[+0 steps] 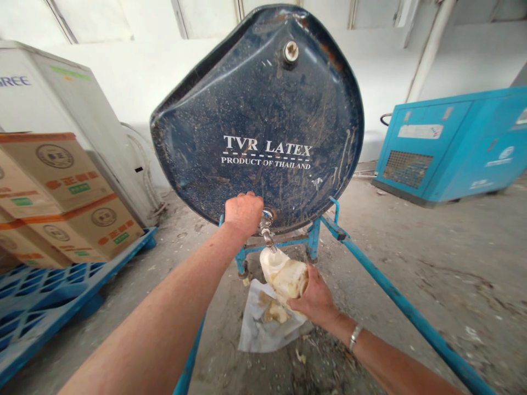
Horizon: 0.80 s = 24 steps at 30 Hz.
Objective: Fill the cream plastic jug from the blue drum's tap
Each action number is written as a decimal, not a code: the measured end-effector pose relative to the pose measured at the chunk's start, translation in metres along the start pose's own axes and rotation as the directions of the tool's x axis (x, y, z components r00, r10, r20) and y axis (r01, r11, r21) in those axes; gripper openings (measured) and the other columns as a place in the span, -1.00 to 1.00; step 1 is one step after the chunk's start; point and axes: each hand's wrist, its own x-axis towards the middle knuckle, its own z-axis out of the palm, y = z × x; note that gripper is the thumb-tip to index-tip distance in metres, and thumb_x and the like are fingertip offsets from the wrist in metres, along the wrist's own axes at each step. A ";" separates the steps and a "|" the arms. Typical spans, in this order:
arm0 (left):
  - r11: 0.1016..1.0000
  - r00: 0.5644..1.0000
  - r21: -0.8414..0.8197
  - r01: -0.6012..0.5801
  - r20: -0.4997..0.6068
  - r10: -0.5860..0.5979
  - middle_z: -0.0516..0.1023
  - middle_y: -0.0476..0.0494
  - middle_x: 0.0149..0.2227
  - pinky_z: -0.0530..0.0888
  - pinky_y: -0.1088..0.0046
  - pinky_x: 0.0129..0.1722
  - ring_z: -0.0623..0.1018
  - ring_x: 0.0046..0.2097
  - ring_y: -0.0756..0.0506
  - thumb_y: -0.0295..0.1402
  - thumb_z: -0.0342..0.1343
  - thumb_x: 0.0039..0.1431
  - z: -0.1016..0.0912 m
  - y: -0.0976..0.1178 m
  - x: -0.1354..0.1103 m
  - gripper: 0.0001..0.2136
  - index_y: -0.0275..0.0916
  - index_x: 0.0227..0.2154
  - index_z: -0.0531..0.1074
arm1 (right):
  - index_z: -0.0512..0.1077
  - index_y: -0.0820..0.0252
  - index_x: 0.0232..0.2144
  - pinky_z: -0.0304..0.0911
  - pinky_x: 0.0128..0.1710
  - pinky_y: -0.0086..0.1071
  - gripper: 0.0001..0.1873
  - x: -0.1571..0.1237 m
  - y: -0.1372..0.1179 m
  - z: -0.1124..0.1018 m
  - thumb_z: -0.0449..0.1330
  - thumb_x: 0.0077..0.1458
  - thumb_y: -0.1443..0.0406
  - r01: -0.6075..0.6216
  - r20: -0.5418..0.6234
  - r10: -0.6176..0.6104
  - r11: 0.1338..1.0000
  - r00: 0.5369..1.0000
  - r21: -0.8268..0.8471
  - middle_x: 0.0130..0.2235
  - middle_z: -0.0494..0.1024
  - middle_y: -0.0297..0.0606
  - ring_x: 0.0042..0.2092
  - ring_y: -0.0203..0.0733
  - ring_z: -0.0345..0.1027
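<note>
Gripping the tap [267, 226] at the drum's [263, 120] six o'clock, the left hand [244, 213] seems mid-draw while the right hand [315, 299] clasps a latex-crusted cup [284, 274] beneath; steadiness is likely needed.

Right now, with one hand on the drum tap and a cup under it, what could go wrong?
1. The cup is latex-caked and tilted in the right hand; it may overfill or slip, spilling past the stained sheet onto the floor.
2. The left hand covers the tap, so its position can't be seen; flow may run too fast.
3. The dented drum lies on a wheeled cradle, which might shift.
</note>
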 end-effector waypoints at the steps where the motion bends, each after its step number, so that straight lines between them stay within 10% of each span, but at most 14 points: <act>1: 1.000 1.000 0.002 0.010 -0.014 -0.010 0.55 -0.28 -0.19 0.49 0.26 -0.28 0.56 -0.12 -0.30 -0.35 0.06 0.17 0.000 -0.002 0.001 -0.82 -0.27 -0.23 0.49 | 0.06 0.25 0.15 0.27 0.11 -0.08 0.04 0.000 0.000 0.000 0.36 -0.41 0.17 -0.001 0.001 0.001 1.000 1.000 -0.001 0.02 0.38 -0.05 0.04 0.12 0.30; 24: 0.991 0.987 -0.030 0.130 -0.087 -0.132 0.56 -0.26 -0.19 0.47 0.26 -0.29 0.57 -0.13 -0.31 -0.16 0.12 0.17 0.003 -0.004 -0.002 -0.60 -0.21 0.02 0.33 | 0.06 0.28 0.16 0.30 0.08 -0.10 0.04 0.001 -0.001 -0.001 0.35 -0.41 0.17 -0.008 -0.003 0.008 1.000 1.000 -0.015 0.00 0.40 -0.03 0.02 0.12 0.33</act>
